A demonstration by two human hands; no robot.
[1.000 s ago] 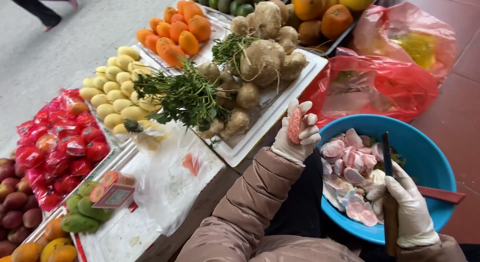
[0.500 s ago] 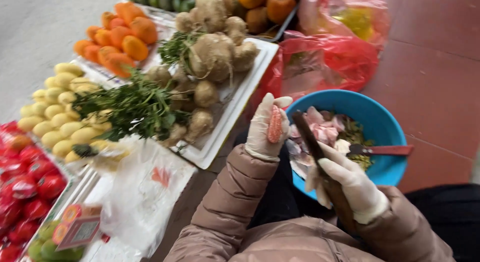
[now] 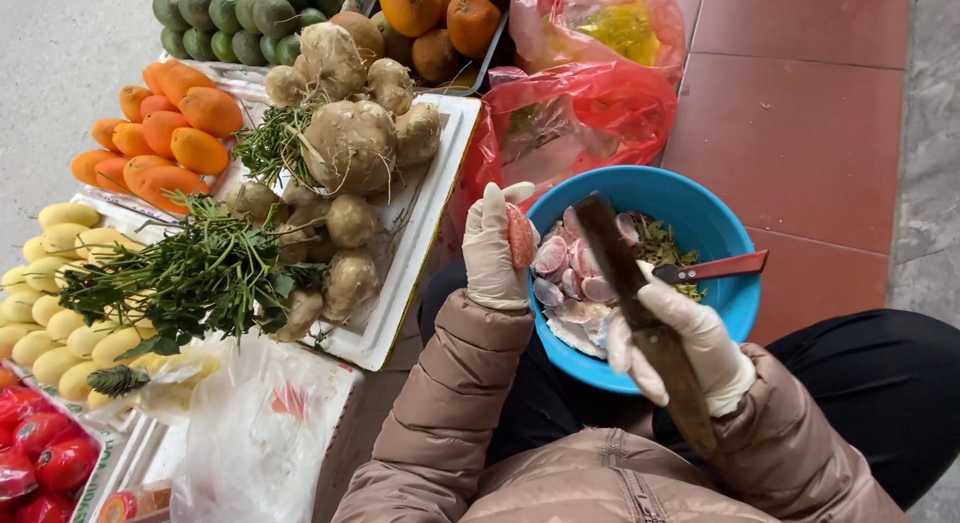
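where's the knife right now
In the head view the knife is in the right hand, blade slanting up over the blue bowl, right of the pink fruit piece.

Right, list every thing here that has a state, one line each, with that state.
Left hand: white-gloved, raised, holding a pink fruit piece.
Pink peeled fruit piece: held upright above the bowl's left rim.
Right hand: white-gloved, gripping the knife.
Long dark knife: blade angled over the bowl.
Round blue plastic bowl: holds pink slices and green scraps.
Red plastic bag: crumpled, slack.
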